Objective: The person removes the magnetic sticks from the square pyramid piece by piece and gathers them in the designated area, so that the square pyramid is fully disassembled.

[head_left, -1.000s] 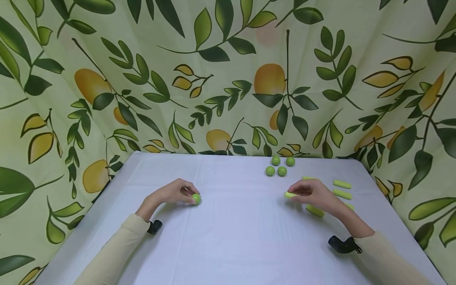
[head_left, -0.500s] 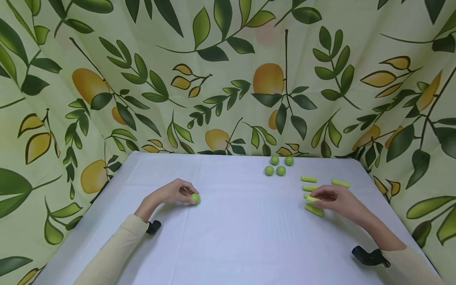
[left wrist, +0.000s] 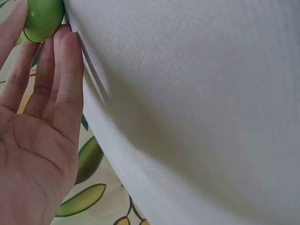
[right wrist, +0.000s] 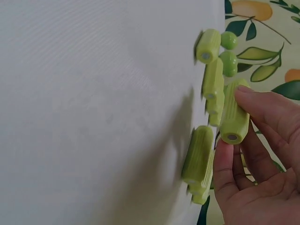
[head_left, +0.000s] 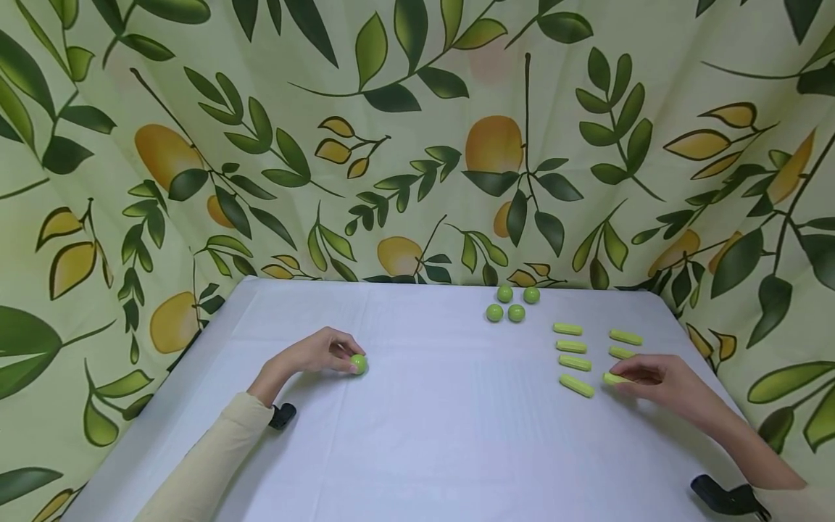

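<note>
In the head view my left hand point(head_left: 321, 351) holds a green ball point(head_left: 358, 364) between thumb and fingertips on the left half of the table. The left wrist view shows that glossy ball point(left wrist: 44, 19) at the fingertips. My right hand point(head_left: 665, 384) pinches a light-green ridged stick point(head_left: 613, 378). Seen from the right wrist, the held stick point(right wrist: 234, 112) has a grey disc in its end. Left of this hand a column of similar sticks point(head_left: 574, 363) lies on the white cloth. Two more sticks point(head_left: 626, 337) show just behind the hand, the nearer one partly covered.
Several green balls point(head_left: 505, 293) sit grouped near the far edge of the white-covered table point(head_left: 417, 449), right of centre. A leaf-and-fruit patterned curtain point(head_left: 417, 145) hangs behind and along the sides. Each wrist carries a black camera mount point(head_left: 724, 496).
My right hand has moved to the right and nearer with the stick pinched in it, passing over the left column of sticks, which now shows fully. The left hand stays in place with its ball.
</note>
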Motion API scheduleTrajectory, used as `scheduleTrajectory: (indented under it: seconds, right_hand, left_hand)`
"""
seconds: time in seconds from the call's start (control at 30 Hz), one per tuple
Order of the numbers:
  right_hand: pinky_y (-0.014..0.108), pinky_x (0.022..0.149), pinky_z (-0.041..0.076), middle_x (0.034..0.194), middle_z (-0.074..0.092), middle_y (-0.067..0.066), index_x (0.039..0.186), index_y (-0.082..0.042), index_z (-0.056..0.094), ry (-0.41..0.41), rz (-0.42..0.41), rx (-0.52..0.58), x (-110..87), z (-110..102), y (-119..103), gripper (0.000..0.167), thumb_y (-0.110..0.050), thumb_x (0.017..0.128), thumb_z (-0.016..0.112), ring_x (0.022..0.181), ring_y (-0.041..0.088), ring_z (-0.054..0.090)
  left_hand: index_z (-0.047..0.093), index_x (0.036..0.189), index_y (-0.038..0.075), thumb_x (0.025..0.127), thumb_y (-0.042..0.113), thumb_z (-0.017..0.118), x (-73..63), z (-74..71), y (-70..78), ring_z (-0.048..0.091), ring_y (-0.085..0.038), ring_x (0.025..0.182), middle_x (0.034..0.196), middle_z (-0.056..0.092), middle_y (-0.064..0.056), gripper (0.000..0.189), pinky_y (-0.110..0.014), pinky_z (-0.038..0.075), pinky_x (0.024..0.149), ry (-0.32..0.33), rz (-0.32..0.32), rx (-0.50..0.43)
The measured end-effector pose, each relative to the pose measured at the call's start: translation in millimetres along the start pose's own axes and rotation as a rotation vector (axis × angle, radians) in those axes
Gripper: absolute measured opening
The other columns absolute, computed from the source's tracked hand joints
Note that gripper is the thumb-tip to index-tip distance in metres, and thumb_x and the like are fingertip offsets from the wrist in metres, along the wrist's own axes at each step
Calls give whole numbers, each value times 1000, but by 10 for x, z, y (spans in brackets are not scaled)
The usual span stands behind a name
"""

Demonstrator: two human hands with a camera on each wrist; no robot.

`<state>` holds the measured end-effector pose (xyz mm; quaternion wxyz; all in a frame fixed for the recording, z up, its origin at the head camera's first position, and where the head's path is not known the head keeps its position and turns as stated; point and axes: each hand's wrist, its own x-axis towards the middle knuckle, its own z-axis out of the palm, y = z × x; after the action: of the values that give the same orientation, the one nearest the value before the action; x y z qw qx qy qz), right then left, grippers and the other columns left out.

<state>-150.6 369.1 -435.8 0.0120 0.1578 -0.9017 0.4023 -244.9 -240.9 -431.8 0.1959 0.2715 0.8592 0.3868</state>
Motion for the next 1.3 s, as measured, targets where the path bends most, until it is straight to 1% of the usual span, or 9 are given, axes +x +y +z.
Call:
scheduleTrajectory:
  seconds: [0.13, 0.27, 0.47, 0.87, 1.03, 1.17, 1.3]
  right_hand:
    - [21, 68, 54, 100, 72, 10, 104, 1, 74, 0, 8, -24, -69, -21, 59, 23, 1, 83, 82, 85, 3, 65]
    - [21, 68, 54, 101, 72, 10, 102, -1, 75, -12, 38, -47, -117, -16, 100, 23, 0, 81, 84, 84, 2, 64]
    - [20, 69, 54, 99, 72, 5, 101, -1, 76, -40, 36, -30, -160, 7, 169, 21, 0, 82, 83, 85, 2, 65]
    - [23, 67, 55, 98, 71, 7, 101, -1, 75, -38, 46, -71, -176, 49, 191, 24, 2, 79, 84, 83, 2, 64]
    - [24, 67, 56, 98, 71, 7, 101, -1, 75, -29, 54, -91, -176, 56, 196, 25, 3, 78, 84, 82, 2, 64]
    - [24, 68, 55, 99, 71, 8, 102, -1, 75, -43, 78, -108, -172, 40, 194, 24, 2, 80, 83, 82, 3, 64]
    - [24, 68, 55, 100, 71, 9, 103, -1, 75, -49, 93, -120, -183, 22, 187, 23, 1, 81, 83, 82, 2, 63]
  left_hand:
    - [75, 108, 1, 87, 3, 80, 1, -3, -1, 65, -20, 96, 105, 71, -3, 22, -30, 54, 84, -3, 9, -10]
    - [75, 108, -1, 87, 3, 81, 4, -4, -10, 66, -20, 97, 104, 71, -4, 22, -31, 55, 85, -9, 28, -25]
    - [75, 108, 0, 87, 4, 81, -6, -4, 0, 67, -21, 97, 104, 71, -3, 22, -31, 55, 85, -8, 23, -25]
    - [75, 108, 0, 87, 5, 81, -2, 5, -1, 66, -20, 95, 103, 71, -3, 22, -31, 55, 83, 1, 7, -17]
    - [75, 108, 0, 87, 4, 81, 13, 11, -9, 65, -19, 94, 103, 71, -2, 22, -31, 55, 83, -1, 15, -18]
    - [74, 109, -1, 87, 5, 81, 16, 17, -16, 65, -19, 95, 104, 71, -3, 23, -30, 55, 84, -1, 15, -28]
    - [74, 109, -3, 88, 4, 80, 5, 19, -6, 67, -22, 97, 105, 71, -6, 23, -32, 56, 85, -3, 23, -44]
